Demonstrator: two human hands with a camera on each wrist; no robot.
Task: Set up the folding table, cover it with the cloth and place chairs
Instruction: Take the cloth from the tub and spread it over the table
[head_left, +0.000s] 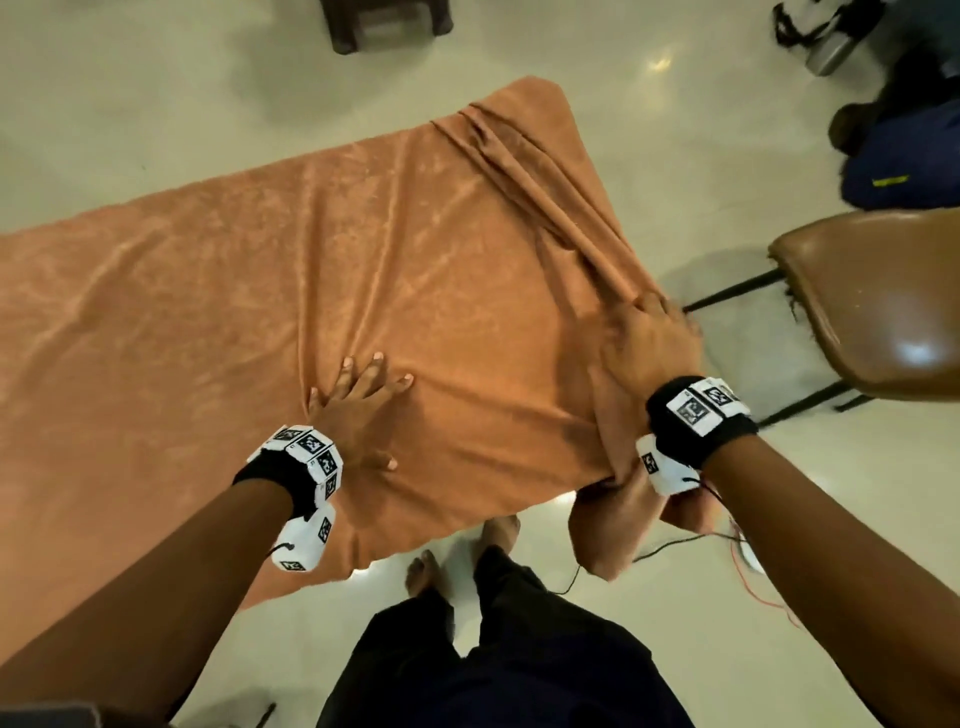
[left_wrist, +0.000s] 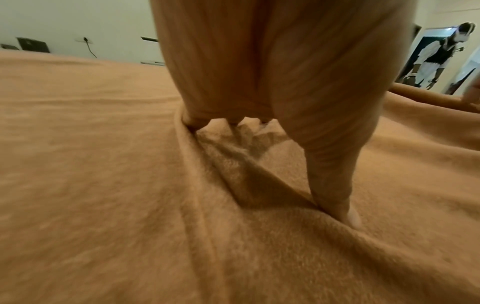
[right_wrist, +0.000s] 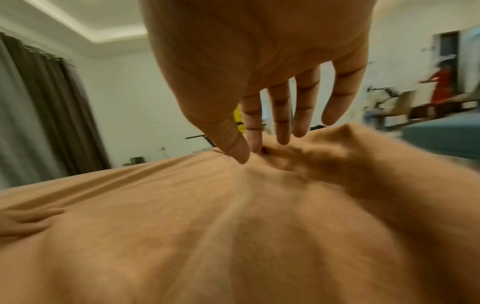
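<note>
An orange cloth covers the whole folding table, which is hidden beneath it. My left hand lies flat on the cloth near the front edge, fingers spread and pressing; folds radiate from it. My right hand rests on the cloth at the table's right edge, fingers straight, touching a bunched ridge of folds. A corner of the cloth hangs off the near right corner. A brown padded chair with black legs stands just right of the table.
A dark stool stands on the floor beyond the table. Bags lie at the far right. Cables trail on the floor by my bare feet. Other people stand in the room behind.
</note>
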